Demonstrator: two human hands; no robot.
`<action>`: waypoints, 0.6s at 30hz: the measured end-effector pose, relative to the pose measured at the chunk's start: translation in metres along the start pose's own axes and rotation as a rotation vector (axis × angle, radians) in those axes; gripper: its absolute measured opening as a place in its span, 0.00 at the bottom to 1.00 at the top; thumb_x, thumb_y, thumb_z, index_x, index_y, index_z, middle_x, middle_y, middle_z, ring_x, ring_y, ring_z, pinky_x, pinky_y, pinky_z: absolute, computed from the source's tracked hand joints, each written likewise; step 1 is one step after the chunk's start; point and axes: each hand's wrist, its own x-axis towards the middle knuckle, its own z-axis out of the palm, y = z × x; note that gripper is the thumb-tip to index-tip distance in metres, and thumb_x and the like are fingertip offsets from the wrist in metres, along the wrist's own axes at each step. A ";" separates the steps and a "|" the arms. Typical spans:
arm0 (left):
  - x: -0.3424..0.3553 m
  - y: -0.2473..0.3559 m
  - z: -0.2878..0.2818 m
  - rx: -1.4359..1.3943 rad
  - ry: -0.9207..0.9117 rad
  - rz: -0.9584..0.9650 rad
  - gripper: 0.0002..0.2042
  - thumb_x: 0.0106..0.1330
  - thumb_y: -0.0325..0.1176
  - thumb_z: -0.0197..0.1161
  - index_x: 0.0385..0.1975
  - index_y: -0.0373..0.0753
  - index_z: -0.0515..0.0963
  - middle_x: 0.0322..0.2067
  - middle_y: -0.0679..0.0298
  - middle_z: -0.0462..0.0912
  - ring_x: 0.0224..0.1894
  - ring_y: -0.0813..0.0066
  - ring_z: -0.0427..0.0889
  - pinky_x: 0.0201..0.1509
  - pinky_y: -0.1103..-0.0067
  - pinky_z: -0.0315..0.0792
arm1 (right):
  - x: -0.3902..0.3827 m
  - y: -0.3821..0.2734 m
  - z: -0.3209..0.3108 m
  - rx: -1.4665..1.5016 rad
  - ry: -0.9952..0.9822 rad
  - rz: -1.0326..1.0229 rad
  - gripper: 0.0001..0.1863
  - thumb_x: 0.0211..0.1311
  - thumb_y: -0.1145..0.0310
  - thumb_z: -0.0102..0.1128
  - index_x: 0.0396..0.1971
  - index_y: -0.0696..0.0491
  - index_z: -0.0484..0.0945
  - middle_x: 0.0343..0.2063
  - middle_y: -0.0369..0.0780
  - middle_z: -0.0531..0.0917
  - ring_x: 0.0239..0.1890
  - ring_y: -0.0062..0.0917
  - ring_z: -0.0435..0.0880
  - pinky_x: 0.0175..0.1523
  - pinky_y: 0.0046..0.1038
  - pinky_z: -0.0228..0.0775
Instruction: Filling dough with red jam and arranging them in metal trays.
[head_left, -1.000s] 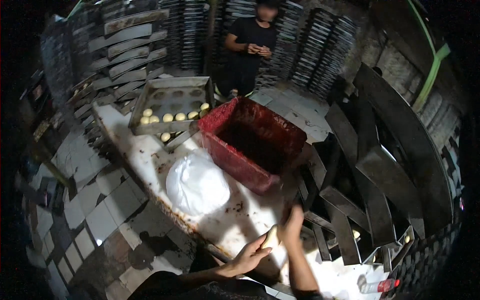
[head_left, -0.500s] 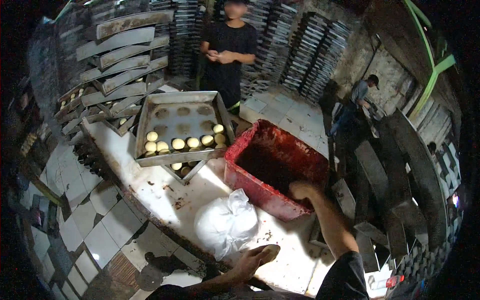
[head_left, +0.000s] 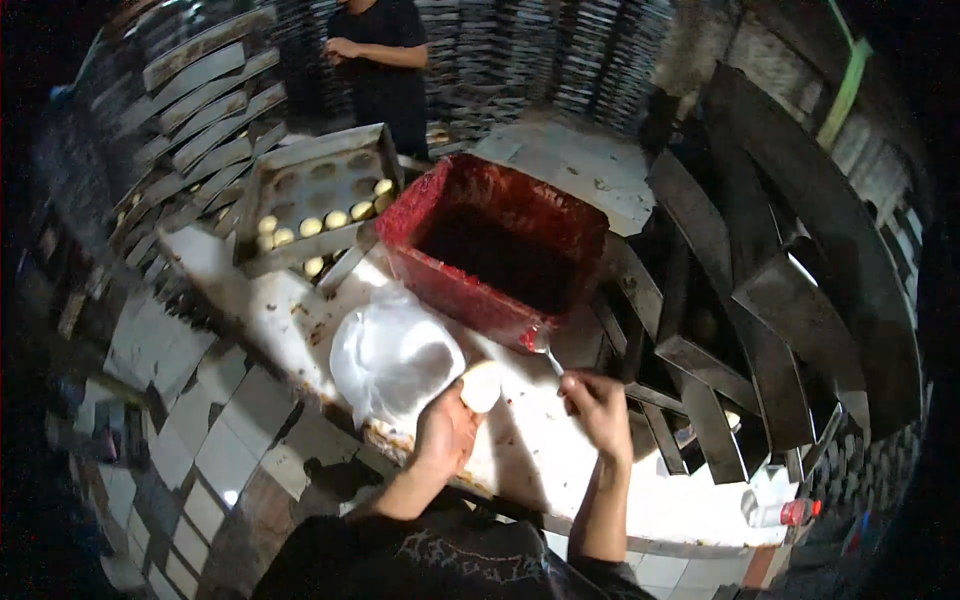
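In my left hand (head_left: pixel 448 432) rests a pale, flattened piece of dough (head_left: pixel 482 386), held at the fingertips. My right hand (head_left: pixel 597 412) pinches a metal spoon (head_left: pixel 552 362), whose tip carries some dark red filling beside the tub's near wall. That red tub (head_left: pixel 455 285) has smeared sides and a dark mass inside. A knotted white plastic bag (head_left: pixel 390 350) sits on the white table (head_left: pixel 520 455), just left of the dough. Further left, a metal tray (head_left: pixel 320 148) holds several round, pale dough balls (head_left: pixel 311 227) along its near and right sides.
Stacked metal trays (head_left: pixel 700 375) crowd the right side, and more piles (head_left: pixel 200 90) rise at the far left. A person in dark clothes (head_left: pixel 385 60) stands behind the table. A clear bottle with a red cap (head_left: pixel 770 514) lies near the table's front right.
My right hand has come out of the tub toward me, with the filled spoon now showing. My left hand has risen with the dough beside the bag. The view has shifted right.
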 end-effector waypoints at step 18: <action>-0.142 -0.006 0.008 0.087 -0.273 0.273 0.30 0.62 0.23 0.41 0.64 0.50 0.44 0.53 0.52 0.66 0.53 0.62 0.69 0.60 0.64 0.59 | -0.072 0.152 -0.005 -0.964 0.347 -0.771 0.11 0.57 0.76 0.51 0.39 0.59 0.77 0.33 0.43 0.74 0.30 0.30 0.72 0.37 0.24 0.68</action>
